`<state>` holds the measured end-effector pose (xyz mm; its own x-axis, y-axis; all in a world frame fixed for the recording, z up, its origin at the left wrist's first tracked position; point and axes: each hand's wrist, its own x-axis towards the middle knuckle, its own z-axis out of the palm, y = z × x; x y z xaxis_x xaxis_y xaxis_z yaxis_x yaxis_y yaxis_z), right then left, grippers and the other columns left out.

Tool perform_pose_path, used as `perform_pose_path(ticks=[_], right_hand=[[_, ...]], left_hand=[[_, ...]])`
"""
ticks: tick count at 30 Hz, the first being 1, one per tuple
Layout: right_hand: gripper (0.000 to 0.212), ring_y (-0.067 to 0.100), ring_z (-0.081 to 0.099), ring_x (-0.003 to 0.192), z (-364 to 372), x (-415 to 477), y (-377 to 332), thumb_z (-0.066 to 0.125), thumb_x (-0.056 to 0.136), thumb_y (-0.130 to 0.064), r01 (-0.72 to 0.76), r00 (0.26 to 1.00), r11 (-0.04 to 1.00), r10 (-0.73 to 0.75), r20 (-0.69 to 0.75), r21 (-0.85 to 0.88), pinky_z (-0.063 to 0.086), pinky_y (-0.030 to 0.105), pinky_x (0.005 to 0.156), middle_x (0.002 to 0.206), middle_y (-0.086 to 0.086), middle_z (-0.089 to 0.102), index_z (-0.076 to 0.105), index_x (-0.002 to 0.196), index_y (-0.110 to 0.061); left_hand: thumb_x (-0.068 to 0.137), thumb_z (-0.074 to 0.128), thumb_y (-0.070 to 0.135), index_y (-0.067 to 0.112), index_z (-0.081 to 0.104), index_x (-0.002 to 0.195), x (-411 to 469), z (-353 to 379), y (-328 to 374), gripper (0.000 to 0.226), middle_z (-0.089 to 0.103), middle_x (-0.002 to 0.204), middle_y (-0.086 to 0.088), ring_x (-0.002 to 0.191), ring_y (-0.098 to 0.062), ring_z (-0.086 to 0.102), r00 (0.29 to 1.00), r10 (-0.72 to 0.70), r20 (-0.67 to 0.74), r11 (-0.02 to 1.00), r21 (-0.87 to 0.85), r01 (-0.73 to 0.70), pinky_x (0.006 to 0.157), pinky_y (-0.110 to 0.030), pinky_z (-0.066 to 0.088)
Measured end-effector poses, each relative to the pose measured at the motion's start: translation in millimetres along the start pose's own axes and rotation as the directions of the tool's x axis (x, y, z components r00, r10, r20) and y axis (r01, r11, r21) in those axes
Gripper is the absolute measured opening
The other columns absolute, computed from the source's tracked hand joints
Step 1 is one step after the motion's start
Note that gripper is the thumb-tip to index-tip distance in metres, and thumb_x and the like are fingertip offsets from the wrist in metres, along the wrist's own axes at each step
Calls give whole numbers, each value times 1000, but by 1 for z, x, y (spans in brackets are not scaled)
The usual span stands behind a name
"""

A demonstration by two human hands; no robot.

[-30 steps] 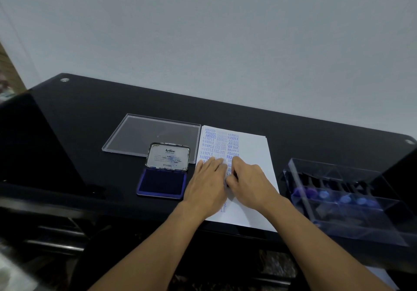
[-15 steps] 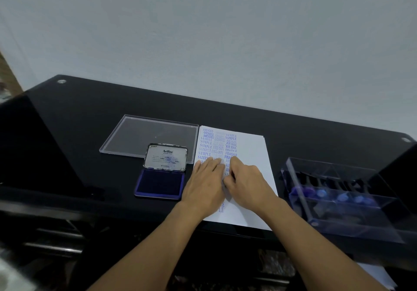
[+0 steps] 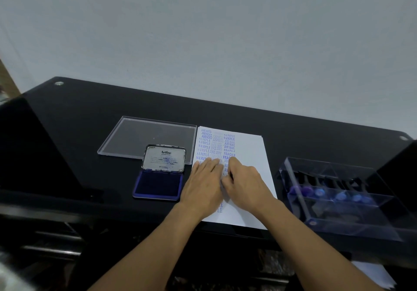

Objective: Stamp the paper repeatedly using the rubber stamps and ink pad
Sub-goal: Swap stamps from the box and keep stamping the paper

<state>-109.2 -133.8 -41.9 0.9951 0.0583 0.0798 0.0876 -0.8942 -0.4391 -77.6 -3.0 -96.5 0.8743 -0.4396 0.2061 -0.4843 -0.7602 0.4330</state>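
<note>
1. Head view: a person leans over a black table (image 3: 79, 132) with both hands on the paper (image 3: 248, 155). The sheet lies at the table's centre, close to the near edge. Blue impressions reading SAMPLE, AMENDED, AIR MAIL and FRAGILE fill its left half in columns. Its right half is bare.
2. The left hand (image 3: 204, 182) lies flat on the 9 o'clock side of the sheet, fingers straight and released, pinning it down.
3. The right hand (image 3: 244, 182) sits at the left hand's 3 o'clock, touching it, with its fingers bent down onto the sheet. What they grasp is hidden, so I cannot tell whether they hold a stamp.
4. The ink pad (image 3: 159, 185) lies open at the paper's 9 o'clock, its metal lid (image 3: 164, 158) hinged up at the pad's 12 o'clock. A clear plastic cover (image 3: 149, 136) rests at the paper's 11 o'clock. The clear box (image 3: 338, 214) at 3 o'clock holds the rubber stamps (image 3: 320, 192).
5. The step in hand looks like one more impression in the third column, below FRAGILE. It is best done with the flat hand holding the sheet taut and the press going straight down with even weight, no rocking. A vertical lift avoids smearing, and each new mark should sit squarely under the last.
</note>
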Motion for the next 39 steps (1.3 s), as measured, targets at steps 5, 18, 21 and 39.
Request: perform_pose_path(ticks=[5,18,21,39], right_hand=[[27,24,43,60,-2,5,0,49,95,-19,-22,1000,1000,22,13,9,34,38,55,63,3,49,30,76,-18],[25,20,42,58,-2,6,-1,47,97,-21,-35,999,999,35,7,5,29,31,49,62,2,49,32,77,-17],[31,16,41,56,-1,1,-2,47,98,-22,-12,1000,1000,12,-7,-5,27,29,48,60,-1,46,28,74,-23],[30,16,41,56,1,2,-1,48,98,-22,-9,1000,1000,8,-22,-5,27,29,48,60,-2,46,28,75,-21]], left_hand=[[89,43,11,13,52,120,0,-1,2,32,49,133,-4,129,-24,38,1000,-7,-5,1000,-5,7,116,-44,23],[91,43,11,14,51,123,-2,-3,3,33,47,136,-1,133,-22,37,1000,-5,-16,1000,-30,5,120,-41,16],[93,44,13,14,51,126,-2,-3,2,34,45,140,1,137,-21,35,1000,-1,-13,1000,-27,1,121,-41,15],[92,44,11,14,51,127,-1,-5,3,36,43,143,2,137,-19,34,1000,3,-5,1000,-30,-3,122,-40,13]])
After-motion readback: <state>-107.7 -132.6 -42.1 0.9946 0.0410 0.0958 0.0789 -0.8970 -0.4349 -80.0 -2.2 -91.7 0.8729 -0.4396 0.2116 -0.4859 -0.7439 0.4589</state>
